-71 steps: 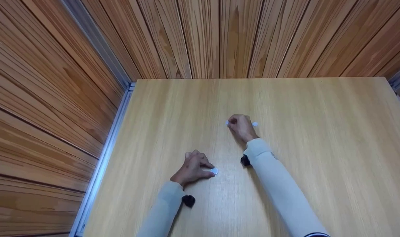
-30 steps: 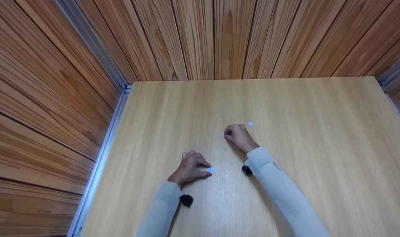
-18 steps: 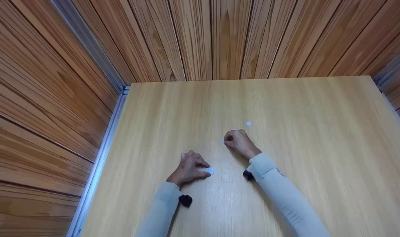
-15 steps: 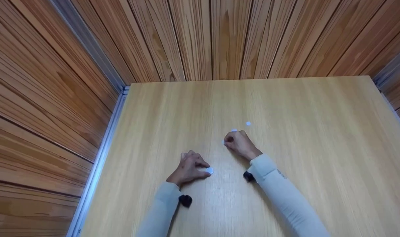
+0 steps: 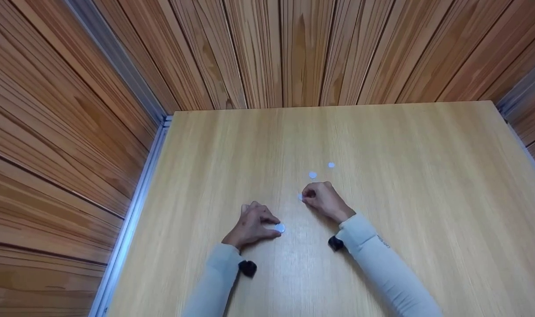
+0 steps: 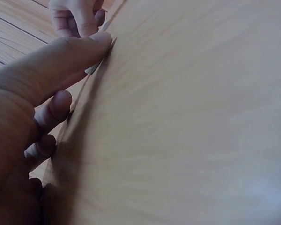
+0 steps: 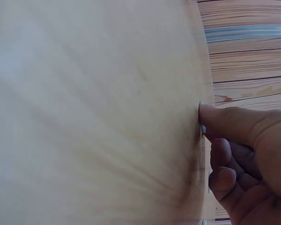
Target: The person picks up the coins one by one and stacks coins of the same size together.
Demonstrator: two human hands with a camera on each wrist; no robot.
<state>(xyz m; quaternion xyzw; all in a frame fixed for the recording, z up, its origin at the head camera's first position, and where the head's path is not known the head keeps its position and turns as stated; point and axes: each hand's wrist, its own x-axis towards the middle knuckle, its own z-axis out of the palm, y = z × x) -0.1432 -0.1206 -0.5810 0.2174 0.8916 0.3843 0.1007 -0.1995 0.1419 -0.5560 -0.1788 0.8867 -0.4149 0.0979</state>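
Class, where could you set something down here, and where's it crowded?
Bare table lies right of the right sleeve, between the farthest white disc and the back wall, and between the left hand and the metal rail. The middle is crowded: the held discs, the right hand and the nearer loose disc.

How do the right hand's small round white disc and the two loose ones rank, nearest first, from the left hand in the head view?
1. Small round white disc, held by the right hand.
2. Left loose white disc, just beyond that hand.
3. Right loose white disc, farther out, to the right.
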